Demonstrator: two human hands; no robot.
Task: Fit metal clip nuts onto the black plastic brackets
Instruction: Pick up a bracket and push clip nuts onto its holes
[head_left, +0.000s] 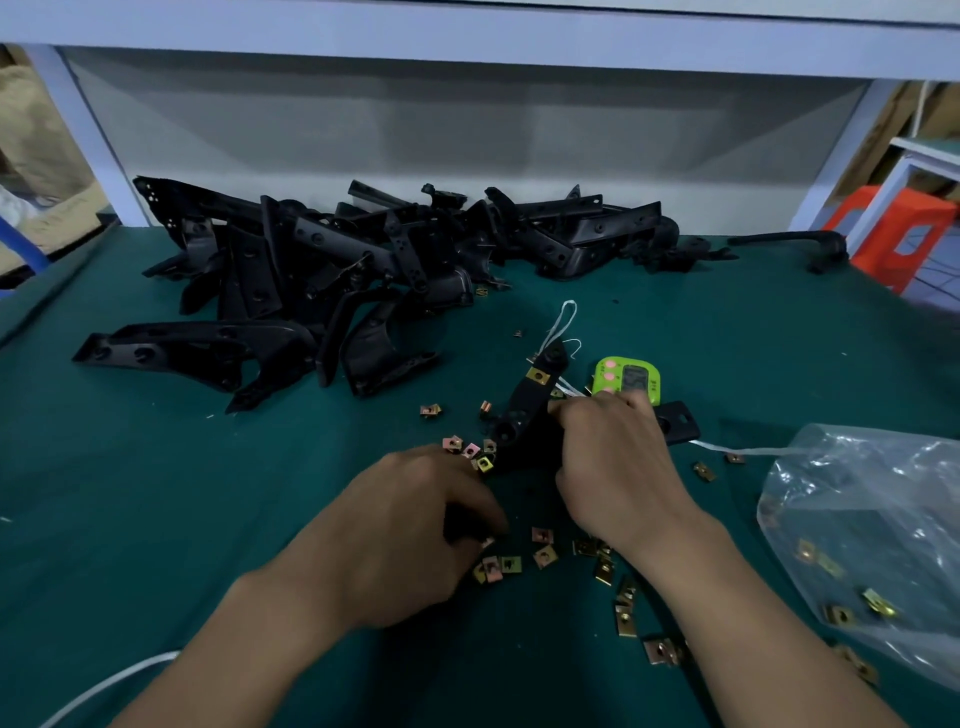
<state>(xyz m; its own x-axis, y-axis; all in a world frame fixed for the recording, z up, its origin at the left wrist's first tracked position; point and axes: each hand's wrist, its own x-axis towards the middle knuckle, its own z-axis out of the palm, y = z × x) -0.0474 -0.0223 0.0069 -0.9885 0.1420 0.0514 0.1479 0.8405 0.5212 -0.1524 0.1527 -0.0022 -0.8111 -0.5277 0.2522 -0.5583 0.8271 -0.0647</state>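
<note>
Head view. Right hand (618, 457) grips a black bracket (524, 405) at mid worktop (156, 493); one clip nut (538, 375) sits fitted near the bracket's far end. Left hand (415, 525) is curled, fingertips down among loose clip nuts (544, 557) toward the near edge; cannot tell whether it pinches one. Bracket pile (322, 265) along the far edge. Green timer (628, 379) just beyond the right hand. Plastic bag (872, 519) at the right edge.

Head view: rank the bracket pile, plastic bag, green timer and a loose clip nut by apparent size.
Largest to smallest:
bracket pile
plastic bag, nearer the camera and partly cut off
green timer
clip nut
</note>
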